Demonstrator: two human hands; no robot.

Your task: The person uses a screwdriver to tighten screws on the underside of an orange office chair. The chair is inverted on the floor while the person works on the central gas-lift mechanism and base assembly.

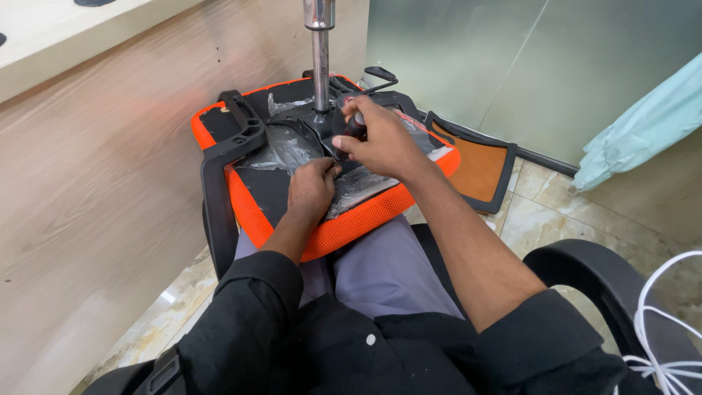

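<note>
An upturned orange mesh chair seat (351, 219) rests on my lap, its black underside partly wrapped in clear plastic film (289, 150). A chrome gas-lift column (320, 66) rises from the black mechanism plate (322, 128) at its middle. My left hand (311, 190) presses down on the underside, fingers curled against the plate's near edge. My right hand (376, 135) is closed around a dark tool handle (356, 123) held right beside the column's base; its tip is hidden. A black armrest (223, 153) is attached on the seat's left side.
A wooden panel wall (95, 190) stands close on the left. An orange-and-black chair back (475, 164) leans against a frosted glass partition (512, 66). The armrest of my own chair (585, 271) and white cables (658, 329) sit at lower right. Marble floor tiles lie below.
</note>
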